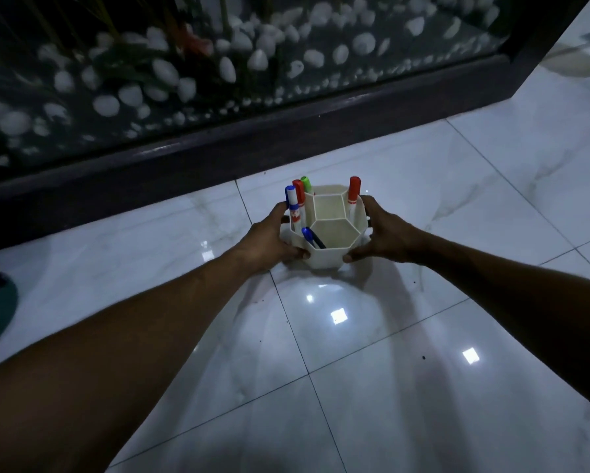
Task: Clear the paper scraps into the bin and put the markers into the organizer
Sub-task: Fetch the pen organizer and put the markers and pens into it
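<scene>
Head view: both arms reach forward, left hand [269, 238] and right hand [382, 233] clasping opposite sides of the cream plastic honeycomb-celled organizer [331, 233] with capped markers [354, 194], on glossy white marble tiles [372, 353].

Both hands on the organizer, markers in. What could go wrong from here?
1. The markers stand tall above the organizer; the red marker beside the right hand may tip out if it tilts.
2. The left hand crowds the blue marker.
3. The glossy floor may let it slide.
</scene>
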`<move>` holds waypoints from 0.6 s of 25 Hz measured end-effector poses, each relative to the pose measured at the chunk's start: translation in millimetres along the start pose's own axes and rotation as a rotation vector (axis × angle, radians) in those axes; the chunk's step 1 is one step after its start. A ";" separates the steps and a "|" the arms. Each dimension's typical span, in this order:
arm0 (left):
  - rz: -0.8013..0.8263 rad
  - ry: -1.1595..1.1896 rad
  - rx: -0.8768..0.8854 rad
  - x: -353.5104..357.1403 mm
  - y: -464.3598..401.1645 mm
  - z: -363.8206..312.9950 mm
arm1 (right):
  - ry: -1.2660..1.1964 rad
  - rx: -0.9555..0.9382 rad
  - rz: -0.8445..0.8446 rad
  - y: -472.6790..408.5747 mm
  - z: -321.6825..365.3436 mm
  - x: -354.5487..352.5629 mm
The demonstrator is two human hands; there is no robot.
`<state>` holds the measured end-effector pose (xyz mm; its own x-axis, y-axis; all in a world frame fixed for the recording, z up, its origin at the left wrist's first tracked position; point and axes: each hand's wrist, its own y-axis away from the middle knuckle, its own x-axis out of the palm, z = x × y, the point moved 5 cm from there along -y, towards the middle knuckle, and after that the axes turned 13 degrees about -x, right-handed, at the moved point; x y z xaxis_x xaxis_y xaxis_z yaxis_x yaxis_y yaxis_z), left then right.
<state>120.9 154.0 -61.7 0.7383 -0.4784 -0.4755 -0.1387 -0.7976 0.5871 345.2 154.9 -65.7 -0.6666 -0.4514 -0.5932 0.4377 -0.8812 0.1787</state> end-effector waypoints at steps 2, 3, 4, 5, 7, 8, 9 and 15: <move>-0.024 0.041 0.011 -2.2 2.8 3.4 | 0.032 -0.016 -0.001 -2.1 6.5 -3.3; -0.026 0.077 -0.003 -1.0 3.4 9.7 | 0.042 -0.025 0.015 -4.5 7.8 -1.6; -0.025 0.117 -0.013 -1.1 4.7 13.9 | 0.056 -0.037 0.028 -6.9 11.5 -2.5; -0.021 0.149 -0.024 -0.9 7.2 19.6 | 0.066 -0.041 0.039 -7.9 14.8 -0.9; -0.034 0.162 -0.025 -6.9 14.6 26.7 | 0.072 -0.050 0.052 -10.2 23.6 2.4; -0.045 0.142 -0.026 -12.9 21.2 28.5 | 0.065 -0.057 0.063 -11.0 31.0 5.6; -0.057 0.121 -0.036 -20.9 28.4 28.5 | 0.056 -0.060 0.074 -11.4 40.7 7.9; -0.058 0.106 -0.052 -96.8 107.9 -19.3 | 0.020 -0.090 0.096 -1.8 152.9 -27.5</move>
<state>47.2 121.4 60.3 0.8099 -0.3883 -0.4396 -0.0615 -0.8015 0.5948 270.5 147.4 70.3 -0.6075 -0.5296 -0.5921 0.5519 -0.8175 0.1649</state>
